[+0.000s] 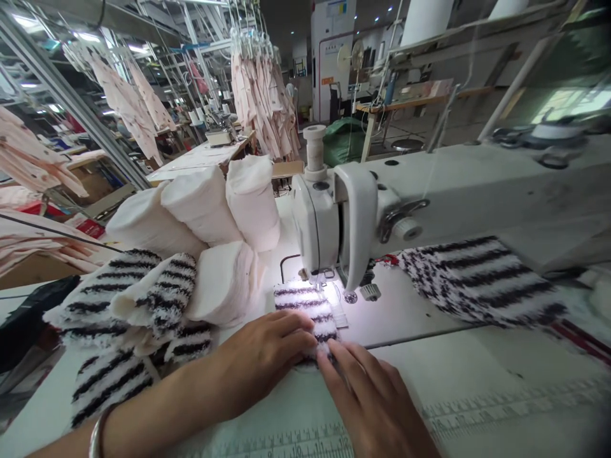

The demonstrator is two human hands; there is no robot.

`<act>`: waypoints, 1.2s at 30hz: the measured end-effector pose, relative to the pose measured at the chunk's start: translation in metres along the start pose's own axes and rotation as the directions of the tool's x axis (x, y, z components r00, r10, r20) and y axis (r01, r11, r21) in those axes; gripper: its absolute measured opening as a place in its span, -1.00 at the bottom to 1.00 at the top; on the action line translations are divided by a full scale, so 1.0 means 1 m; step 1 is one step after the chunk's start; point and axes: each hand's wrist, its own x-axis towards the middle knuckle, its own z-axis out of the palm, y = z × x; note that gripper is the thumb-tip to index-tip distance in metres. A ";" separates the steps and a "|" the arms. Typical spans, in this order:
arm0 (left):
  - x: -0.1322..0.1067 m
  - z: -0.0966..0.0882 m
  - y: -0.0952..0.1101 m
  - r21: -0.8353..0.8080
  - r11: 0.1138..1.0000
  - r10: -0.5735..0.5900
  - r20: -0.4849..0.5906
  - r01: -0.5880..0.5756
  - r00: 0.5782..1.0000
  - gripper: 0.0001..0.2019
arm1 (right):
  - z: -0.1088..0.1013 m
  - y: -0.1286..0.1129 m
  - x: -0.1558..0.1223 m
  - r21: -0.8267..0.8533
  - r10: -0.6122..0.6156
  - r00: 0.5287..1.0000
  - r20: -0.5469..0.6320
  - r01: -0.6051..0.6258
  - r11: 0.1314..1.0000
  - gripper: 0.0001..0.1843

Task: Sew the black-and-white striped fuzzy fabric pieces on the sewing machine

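Observation:
My left hand and my right hand meet on a small black-and-white striped fuzzy fabric piece, their fingers pressing it to the sewing table just in front of the presser foot. The lit white industrial sewing machine head stands directly beyond it. Left of my left wrist lie more striped pieces and rolled stacks of white fabric. A wider striped fabric piece lies to the right under the machine arm. A metal bangle circles my left wrist.
A measuring scale runs along the table's near edge. A thread spool stands behind the machine head. Pale pink printed garments hang on racks beyond, near other workbenches.

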 end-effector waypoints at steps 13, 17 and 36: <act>0.013 -0.003 -0.023 0.098 0.995 -0.019 -0.088 0.027 0.996 -0.77 | -0.001 0.024 0.032 -0.032 -0.071 0.987 0.143 0.076 0.997 -0.52; 0.014 0.003 -0.024 0.169 0.982 -0.070 -0.103 0.087 0.992 -0.76 | 0.000 0.034 0.038 0.022 -0.097 0.979 0.179 0.095 0.995 -0.47; 0.019 0.001 -0.034 0.208 0.977 -0.048 -0.044 0.056 0.998 -0.81 | 0.008 0.005 0.039 -0.048 0.030 0.991 0.131 -0.024 0.999 -0.38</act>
